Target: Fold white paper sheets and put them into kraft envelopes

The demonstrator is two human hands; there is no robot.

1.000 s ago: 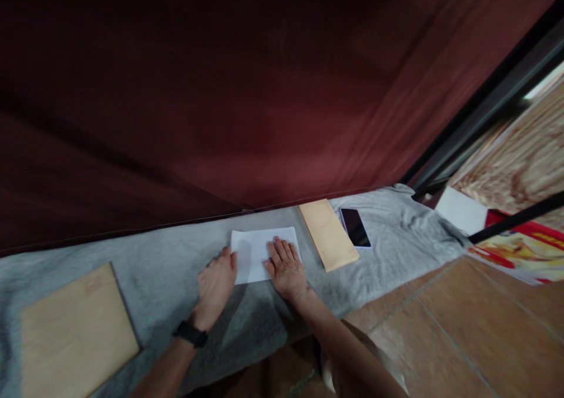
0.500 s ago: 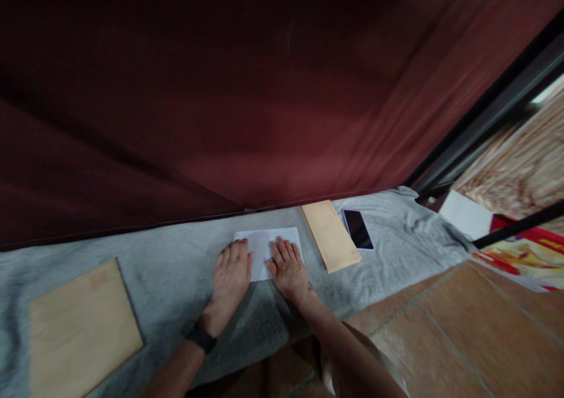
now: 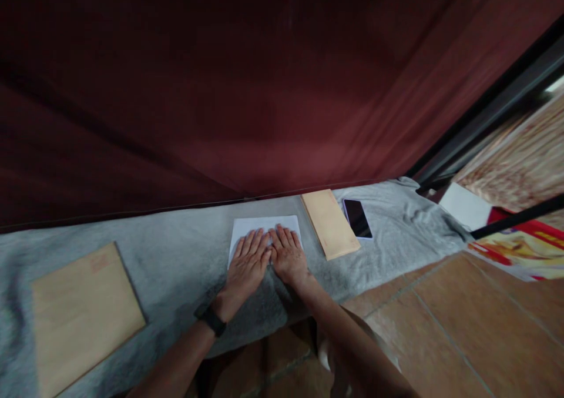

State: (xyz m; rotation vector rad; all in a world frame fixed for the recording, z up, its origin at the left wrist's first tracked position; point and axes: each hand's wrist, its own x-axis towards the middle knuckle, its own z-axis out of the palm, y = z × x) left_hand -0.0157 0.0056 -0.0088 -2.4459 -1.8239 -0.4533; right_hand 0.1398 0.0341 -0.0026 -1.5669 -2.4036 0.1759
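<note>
A dark red curtain fills the upper part of the view and hangs down to the back edge of the work surface, so everything is kept on the narrow strip in front of it. That strip is covered by a grey cloth, which is spread flat and gives a soft base under the paper things.

At the left end of the cloth a large brown envelope is laid, well apart from the hands. To the right of the hands a smaller brown envelope is placed slanted, and just beside it a dark phone lies with its screen up; both seem to be put aside within reach. Further right, beyond the cloth, coloured printed sheets are seen on the tiled floor.

In the middle a white sheet of paper lies flat on the cloth, close to the curtain. The left hand and the right hand are laid on its near part, side by side and touching, palms down, with the fingers stretched out flat. Nothing is gripped; the sheet is only pressed down, probably to keep it smooth and still. A black wristband is worn on the left wrist.
</note>
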